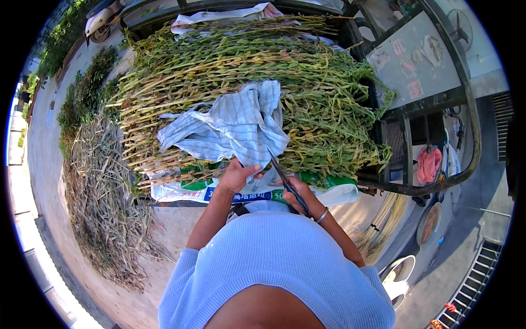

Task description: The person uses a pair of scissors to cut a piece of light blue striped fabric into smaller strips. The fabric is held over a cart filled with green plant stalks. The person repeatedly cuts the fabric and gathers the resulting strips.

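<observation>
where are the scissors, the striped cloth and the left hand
scissors [283, 178], head view, on the dark blades
striped cloth [235, 129], head view, middle of the fabric
left hand [236, 176], head view, back of the hand

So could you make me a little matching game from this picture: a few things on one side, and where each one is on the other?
Things:
1. scissors
2. striped cloth
3. green stalks
4. pink cloth

Places:
A. heaped across the cart
B. in the right hand
C. hanging beside the cart's rail
D. lying on the stalks, left hand at its edge

Pairs: 1-B, 2-D, 3-A, 4-C
</observation>
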A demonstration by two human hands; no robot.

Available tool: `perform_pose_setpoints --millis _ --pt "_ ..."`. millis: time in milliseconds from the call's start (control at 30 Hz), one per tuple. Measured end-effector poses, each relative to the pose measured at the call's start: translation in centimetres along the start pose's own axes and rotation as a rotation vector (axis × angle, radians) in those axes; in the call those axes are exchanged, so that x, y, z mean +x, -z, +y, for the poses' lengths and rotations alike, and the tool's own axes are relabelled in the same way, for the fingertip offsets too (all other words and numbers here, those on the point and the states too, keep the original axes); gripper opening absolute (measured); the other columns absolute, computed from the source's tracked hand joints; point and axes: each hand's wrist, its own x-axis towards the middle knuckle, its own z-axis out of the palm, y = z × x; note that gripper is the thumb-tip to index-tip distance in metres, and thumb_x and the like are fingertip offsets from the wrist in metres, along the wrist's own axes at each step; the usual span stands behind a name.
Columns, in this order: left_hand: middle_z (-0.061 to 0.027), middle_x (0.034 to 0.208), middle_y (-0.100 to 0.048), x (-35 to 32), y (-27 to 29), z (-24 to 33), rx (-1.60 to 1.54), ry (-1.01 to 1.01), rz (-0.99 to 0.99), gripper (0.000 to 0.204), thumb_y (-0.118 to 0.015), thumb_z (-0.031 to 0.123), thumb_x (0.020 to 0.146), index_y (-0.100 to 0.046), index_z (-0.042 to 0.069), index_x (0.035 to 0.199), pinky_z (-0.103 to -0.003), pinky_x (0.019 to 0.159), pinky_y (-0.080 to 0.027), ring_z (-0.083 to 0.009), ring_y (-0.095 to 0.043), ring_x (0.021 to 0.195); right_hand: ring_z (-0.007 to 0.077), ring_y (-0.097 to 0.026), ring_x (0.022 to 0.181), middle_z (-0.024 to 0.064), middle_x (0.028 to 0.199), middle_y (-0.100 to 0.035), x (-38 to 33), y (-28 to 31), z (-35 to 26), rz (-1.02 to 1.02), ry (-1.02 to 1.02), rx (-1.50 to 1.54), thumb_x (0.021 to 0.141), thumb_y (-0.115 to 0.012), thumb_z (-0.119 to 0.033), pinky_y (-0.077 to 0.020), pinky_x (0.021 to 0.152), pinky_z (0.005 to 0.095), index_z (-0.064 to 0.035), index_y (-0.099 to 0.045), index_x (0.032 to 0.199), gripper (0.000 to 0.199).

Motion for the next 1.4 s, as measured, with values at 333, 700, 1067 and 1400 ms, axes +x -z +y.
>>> perform_pose_setpoints --millis 333,700,1067,1400 --pt "-0.0003 0.087 -0.061 0.1 1.7 -2.0 -0.082 0.055 0.215 0.012 -0.059 0.007 0.084 -0.058 0.01 0.096 -0.027 0.058 -0.05 -0.011 -0.057 0.068 0.0338 -0.056 0.066 0.0168 0.072 -0.055 -2.4 5.7 -0.5 0.281 -0.022 -0.925 0.067 -0.074 -0.026 -0.0447 0.059 0.0396 -0.0041 -0.05 0.105 0.05" --pt "0.0058 0.061 -0.046 0.4 0.6 -2.0 0.016 0.125 0.128 0.015 -0.067 0.018 0.081 -0.054 0.01 0.081 -0.022 0.043 -0.033 -0.0047 -0.039 0.048 0.0382 -0.057 0.074 0.0192 0.084 -0.056 0.1 5.5 4.1 0.578 -0.042 -0.977 0.065 -0.072 -0.013 -0.0459 0.062 0.044 -0.0052 -0.05 0.104 0.046" --pt "0.0029 0.066 -0.05 0.4 -1.0 -2.3 -0.095 0.049 0.223 0.011 -0.062 0.013 0.084 -0.052 0.009 0.082 -0.023 0.042 -0.032 -0.0045 -0.036 0.046 0.0269 -0.055 0.063 0.0107 0.071 -0.056 -3.7 7.0 -0.5 0.524 -0.153 -0.688 0.058 -0.082 -0.037 -0.044 0.056 0.0355 -0.0013 -0.052 0.098 0.062" --pt "-0.0031 0.082 -0.061 0.6 -3.5 -0.9 -0.175 0.203 0.203 0.012 -0.061 0.016 0.086 -0.058 0.005 0.091 -0.025 0.06 -0.048 -0.0099 -0.054 0.07 0.0089 -0.049 0.065 0.0038 0.075 -0.051 -3.4 1.7 -0.6 -0.076 0.004 -0.003 0.079 -0.069 -0.033 -0.041 0.057 0.0218 0.0023 -0.044 0.11 0.053"
